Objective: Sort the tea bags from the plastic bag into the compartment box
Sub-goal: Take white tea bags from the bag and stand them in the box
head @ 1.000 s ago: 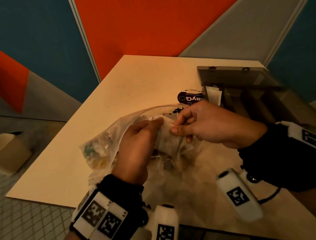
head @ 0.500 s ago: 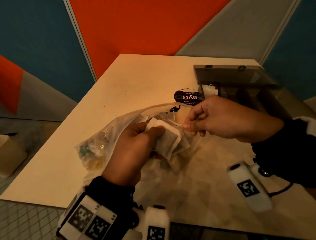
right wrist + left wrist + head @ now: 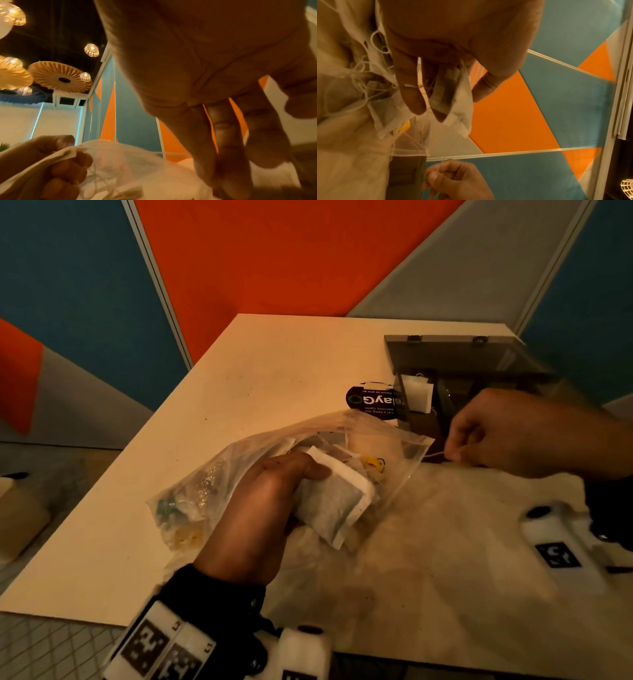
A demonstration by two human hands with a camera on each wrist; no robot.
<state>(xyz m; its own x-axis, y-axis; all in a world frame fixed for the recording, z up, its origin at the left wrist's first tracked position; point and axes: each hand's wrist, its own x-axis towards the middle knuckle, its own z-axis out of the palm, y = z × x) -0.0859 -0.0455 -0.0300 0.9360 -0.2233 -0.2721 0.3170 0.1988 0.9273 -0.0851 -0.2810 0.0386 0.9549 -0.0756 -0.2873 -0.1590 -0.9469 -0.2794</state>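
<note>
A clear plastic bag (image 3: 205,491) lies on the table with its mouth toward the box. At that mouth my left hand (image 3: 308,484) grips a bunch of white tea bags (image 3: 337,501), thumb on top. A thin string (image 3: 435,454) runs from the bag to my right hand (image 3: 455,451), which pinches it just in front of the grey compartment box (image 3: 455,361). The box's lid stands open, and one white tea bag (image 3: 417,396) stands in its near-left compartment. The left wrist view shows the gripped tea bags (image 3: 453,94) and tangled strings (image 3: 364,81).
A black round label (image 3: 371,402) lies on the beige table (image 3: 274,364) just left of the box. The table's left edge drops to a tiled floor. Orange, blue and grey wall panels stand behind.
My right hand has moved right, away from the left hand and toward the box, drawing a string out of the bag. The left hand still grips the tea bags.
</note>
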